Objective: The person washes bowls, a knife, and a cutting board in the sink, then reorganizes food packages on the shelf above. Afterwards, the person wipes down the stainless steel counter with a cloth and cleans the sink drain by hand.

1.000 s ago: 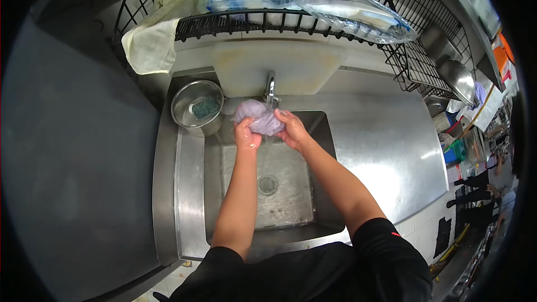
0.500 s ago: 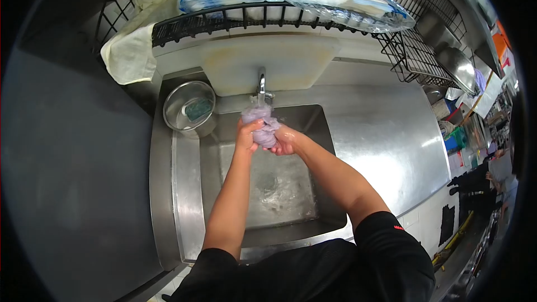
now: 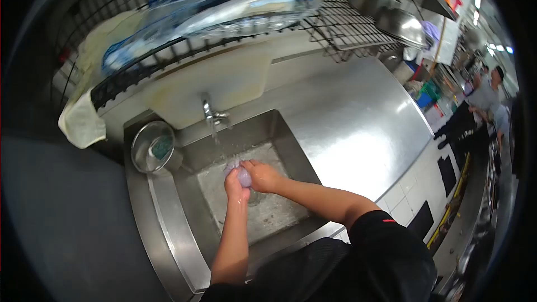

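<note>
A wet, pale purple cloth [image 3: 244, 177] is bunched into a tight ball between my two hands, over the steel sink [image 3: 210, 201]. My left hand [image 3: 234, 185] is closed round its left side, thumb up. From the right, my right hand [image 3: 262, 175] wraps over the cloth with bent fingers. Water runs from the chrome faucet [image 3: 208, 113] just beyond my hands and falls near the cloth. Part of the cloth is hidden under my fingers.
A round steel container [image 3: 146, 140] with a green scouring pad [image 3: 162, 147] stands at the sink's back left corner. Above hangs a black wire rack [image 3: 184, 47] holding plastic-wrapped packs. A steel counter [image 3: 347, 117] extends right. Another person [image 3: 485, 98] stands far right.
The cloth has gone from loosely gathered under the faucet to a smaller ball, lower and nearer me. My hands have closed tighter on it. The camera view has tilted and turned.
</note>
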`<state>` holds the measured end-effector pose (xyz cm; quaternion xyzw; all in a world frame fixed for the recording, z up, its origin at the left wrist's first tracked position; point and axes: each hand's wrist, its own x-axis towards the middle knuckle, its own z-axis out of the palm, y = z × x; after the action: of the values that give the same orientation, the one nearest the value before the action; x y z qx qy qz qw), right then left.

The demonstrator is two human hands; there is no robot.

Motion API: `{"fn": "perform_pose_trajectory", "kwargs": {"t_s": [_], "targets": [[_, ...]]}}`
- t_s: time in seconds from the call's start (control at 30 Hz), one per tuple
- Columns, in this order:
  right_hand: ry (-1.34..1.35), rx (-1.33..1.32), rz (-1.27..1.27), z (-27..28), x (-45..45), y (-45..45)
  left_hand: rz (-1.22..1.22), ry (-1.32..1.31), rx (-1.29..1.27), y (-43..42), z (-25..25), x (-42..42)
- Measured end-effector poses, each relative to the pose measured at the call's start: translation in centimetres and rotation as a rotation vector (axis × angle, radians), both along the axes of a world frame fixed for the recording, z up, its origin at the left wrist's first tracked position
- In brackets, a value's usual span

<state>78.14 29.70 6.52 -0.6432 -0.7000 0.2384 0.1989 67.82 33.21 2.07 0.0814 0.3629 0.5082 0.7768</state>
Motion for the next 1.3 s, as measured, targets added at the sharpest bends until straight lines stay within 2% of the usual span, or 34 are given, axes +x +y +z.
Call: {"fn": "perform_pose_trajectory", "kwargs": {"t_s": [0.03,0.1,0.13,0.2,0.23,0.3,0.33,0.4,0.43,0.5,0.53,0.63,0.7,0.73,0.8,0.83,0.9,1.03,1.1,1.13,1.2,1.23,1.3], "targets": [[0.002,0.005,-0.030,-1.2,0.1,-0.1,-0.030,0.002,0.005,-0.4,-0.5,0.0],[0.121,-0.054,-0.031,-3.6,0.1,-0.1,0.007,0.351,0.079,-0.2,-1.7,-0.4],[0.122,-0.040,-0.053,-3.4,0.1,-0.5,-0.014,0.351,0.095,-0.4,-0.9,-0.8],[0.569,-0.473,0.096,-2.4,0.1,-1.5,-0.167,0.526,0.353,-1.0,1.1,-1.7],[0.568,-0.462,0.087,-2.6,-0.2,-2.2,-0.175,0.521,0.364,-0.9,0.8,-2.4],[1.107,-0.647,-0.079,-3.1,-1.6,-3.7,-0.385,0.399,0.445,-0.7,0.0,-4.2],[1.111,-0.638,-0.080,-2.9,-2.0,-4.1,-0.391,0.401,0.453,-1.1,0.3,-4.3],[1.311,-0.707,-0.131,-2.2,-2.5,-4.6,-0.274,0.336,0.345,-2.0,0.7,-4.1],[1.315,-0.690,-0.132,-2.2,-2.9,-4.7,-0.283,0.336,0.359,-2.6,1.0,-4.0],[1.405,-0.755,-0.218,-2.3,-3.3,-5.1,-0.115,0.171,0.385,-4.3,1.2,-3.6],[1.410,-0.731,-0.238,-1.7,-3.4,-5.5,-0.140,0.160,0.393,-4.7,1.0,-3.4],[1.335,-0.595,-0.352,-0.2,-4.1,-6.5,-0.198,0.037,0.435,-5.5,-0.6,-4.4],[1.111,-0.606,-0.230,-1.2,-4.1,-6.2,-0.181,-0.028,0.237,-4.7,-3.0,-5.4],[1.113,-0.590,-0.242,-1.6,-4.0,-6.7,-0.198,-0.033,0.244,-4.2,-3.7,-5.2],[0.234,0.124,-0.115,-2.3,-4.5,-8.1,-0.135,-0.177,0.082,-3.7,-4.7,-4.8],[0.235,0.129,-0.124,-1.0,-4.1,-9.0,-0.145,-0.176,0.085,-4.0,-3.8,-4.7],[-0.373,0.549,0.193,3.0,-3.2,-11.0,-0.221,-0.132,0.116,-5.2,-0.7,-4.0],[-0.433,0.709,0.099,2.2,-2.7,-10.0,-0.144,-0.085,0.041,-7.4,1.6,-1.0],[-0.342,0.494,0.072,2.8,-2.2,-9.7,-0.118,0.037,0.140,-7.8,2.3,-0.5],[-0.343,0.496,0.069,2.9,-2.2,-9.1,-0.120,0.037,0.143,-8.2,2.7,-0.5],[-0.332,0.146,-0.011,3.1,-1.7,-7.5,-0.033,0.210,0.240,-8.5,3.3,-0.2],[-0.330,0.154,-0.017,3.1,-1.5,-7.4,-0.038,0.213,0.250,-8.4,3.2,-0.3],[-0.227,0.021,0.056,3.1,-0.8,-7.3,0.098,0.489,0.387,-8.2,2.5,-0.2]]}}
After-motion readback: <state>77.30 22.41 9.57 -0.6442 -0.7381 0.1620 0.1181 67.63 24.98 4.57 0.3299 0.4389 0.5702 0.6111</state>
